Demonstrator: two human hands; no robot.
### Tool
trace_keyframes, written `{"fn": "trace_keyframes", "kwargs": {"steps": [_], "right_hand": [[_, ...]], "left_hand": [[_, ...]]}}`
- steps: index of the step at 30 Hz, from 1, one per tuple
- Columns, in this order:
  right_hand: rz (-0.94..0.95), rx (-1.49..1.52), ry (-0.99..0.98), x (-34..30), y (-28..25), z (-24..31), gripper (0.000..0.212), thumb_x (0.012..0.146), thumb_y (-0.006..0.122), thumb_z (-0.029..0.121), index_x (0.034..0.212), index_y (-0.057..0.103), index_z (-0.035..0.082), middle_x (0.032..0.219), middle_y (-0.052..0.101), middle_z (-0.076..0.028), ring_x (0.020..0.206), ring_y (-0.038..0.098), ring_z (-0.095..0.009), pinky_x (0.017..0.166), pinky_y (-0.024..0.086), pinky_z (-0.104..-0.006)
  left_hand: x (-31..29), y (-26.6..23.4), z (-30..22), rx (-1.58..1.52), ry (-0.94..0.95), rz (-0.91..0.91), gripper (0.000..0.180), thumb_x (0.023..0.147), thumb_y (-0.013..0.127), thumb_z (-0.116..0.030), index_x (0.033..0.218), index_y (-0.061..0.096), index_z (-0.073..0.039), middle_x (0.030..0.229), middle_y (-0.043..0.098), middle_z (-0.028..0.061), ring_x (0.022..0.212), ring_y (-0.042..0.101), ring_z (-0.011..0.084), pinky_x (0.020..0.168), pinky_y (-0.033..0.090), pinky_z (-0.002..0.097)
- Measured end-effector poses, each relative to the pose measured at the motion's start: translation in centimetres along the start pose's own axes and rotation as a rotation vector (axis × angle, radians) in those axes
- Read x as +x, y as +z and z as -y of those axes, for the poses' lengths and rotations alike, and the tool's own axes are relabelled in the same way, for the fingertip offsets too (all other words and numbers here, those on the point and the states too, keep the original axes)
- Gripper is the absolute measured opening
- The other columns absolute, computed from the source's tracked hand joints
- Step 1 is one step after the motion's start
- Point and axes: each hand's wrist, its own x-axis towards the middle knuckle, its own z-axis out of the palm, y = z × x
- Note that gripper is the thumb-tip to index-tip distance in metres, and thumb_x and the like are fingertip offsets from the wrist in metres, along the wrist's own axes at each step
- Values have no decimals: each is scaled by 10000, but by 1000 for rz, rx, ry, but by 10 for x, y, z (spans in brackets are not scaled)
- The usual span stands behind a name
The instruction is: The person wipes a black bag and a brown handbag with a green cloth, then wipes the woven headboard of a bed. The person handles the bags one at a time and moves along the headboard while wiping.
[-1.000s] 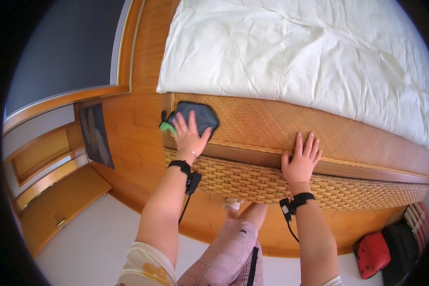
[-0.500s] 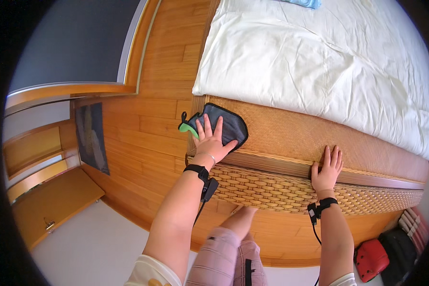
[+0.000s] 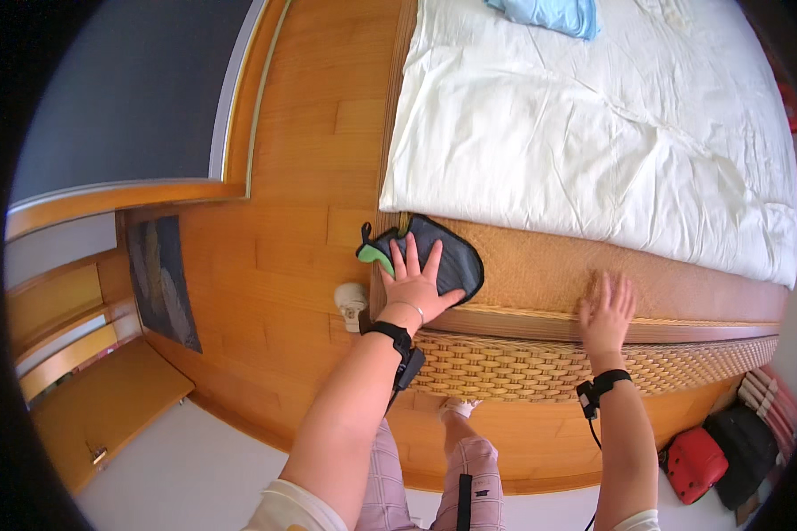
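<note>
Cloth (image 3: 460, 257) is found at the near-left corner of the bed (image 3: 522, 367), long axis roughly along the near edge, partly covered by the left hand (image 3: 412, 288), grip spread flat. Right hand (image 3: 606, 317), also spread, is placed well apart.

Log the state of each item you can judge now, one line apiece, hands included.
Dark gray cloth: mostly spread out, green patch showing
Left hand: fingers spread, palm down on the cloth
Right hand: open, motion-blurred
Tan woven surface: partly covered
White bed cover: spread, wrinkled
Blue fabric: bunched
</note>
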Motion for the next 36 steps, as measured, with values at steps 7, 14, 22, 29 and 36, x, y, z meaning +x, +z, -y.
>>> {"fn": "trace_keyframes", "kwargs": {"steps": [7, 14, 22, 29, 36], "right_hand": [[-24, 310, -443, 97, -99, 175, 668, 828, 617, 154, 1446, 384, 261, 1503, 323, -151, 1363, 329, -386, 1106, 285, -542], [57, 204, -294, 145, -87, 232, 576, 805, 626, 119, 1348, 503, 267, 1450, 428, -74, 1343, 359, -396, 1076, 313, -544], [-25, 135, -180, 148, -84, 193, 255, 747, 633, 100, 989, 664, 176, 1177, 630, -34, 1197, 526, -318, 954, 410, -490], [192, 301, -44, 168, -111, 218, 262, 674, 687, 227, 900, 671, 96, 1009, 622, -77, 1023, 524, -321, 954, 348, -466], [574, 345, 253, 213, -111, 243, 572, 732, 664, 591, 850, 698, 33, 1079, 589, -139, 1093, 476, -359, 974, 306, -514]], "left_hand": [[3, 1, 18, -58, 74, 66, 1016, 784, 546, -704, 1549, 55, -252, 1587, -97, 198, 1432, -114, 469, 1079, 68, 694], [18, -8, 54, -22, 489, -129, 884, 784, 659, -556, 1516, 224, -319, 1556, 213, 130, 1450, 80, 395, 1098, 166, 639], [47, -44, 96, 50, 571, -202, 895, 752, 670, -599, 1498, 292, -280, 1473, 351, 112, 1432, 179, 366, 1093, 211, 615], [111, -99, 93, 22, 539, -371, 875, 788, 628, -591, 1493, 308, -182, 1477, 345, 147, 1428, 182, 376, 1124, 141, 596], [180, -164, 81, 45, 567, -439, 711, 871, 570, -489, 1475, 352, -183, 1523, 291, 145, 1446, 136, 375, 1133, 113, 599]]}}
